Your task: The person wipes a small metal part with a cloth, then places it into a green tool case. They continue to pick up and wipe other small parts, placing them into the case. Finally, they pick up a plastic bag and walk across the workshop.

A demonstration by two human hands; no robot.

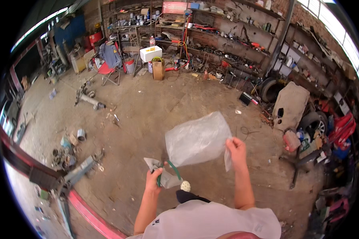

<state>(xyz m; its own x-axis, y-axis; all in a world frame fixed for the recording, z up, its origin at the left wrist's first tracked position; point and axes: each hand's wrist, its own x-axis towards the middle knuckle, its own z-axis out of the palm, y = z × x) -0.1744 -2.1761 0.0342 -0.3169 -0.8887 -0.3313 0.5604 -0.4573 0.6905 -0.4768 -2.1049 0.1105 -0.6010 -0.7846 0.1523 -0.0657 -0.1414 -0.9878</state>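
Note:
My right hand pinches the right edge of a translucent plastic sheet or bag, which spreads out in front of me above the floor. A short flap of it hangs below those fingers. In my left hand is a crumpled pale-grey piece of thin material, its ends sticking out on both sides of the closed fingers. A curved green strip rises beside that hand and reaches toward the plastic's lower left corner. Whether strip and plastic touch, I cannot tell. A small whitish speckled ball shows close to my body.
Cluttered shelves line the far wall. A white box and brown carton stand before them. At left lie a metal car part and a lift arm; at right are a tyre and beige panel.

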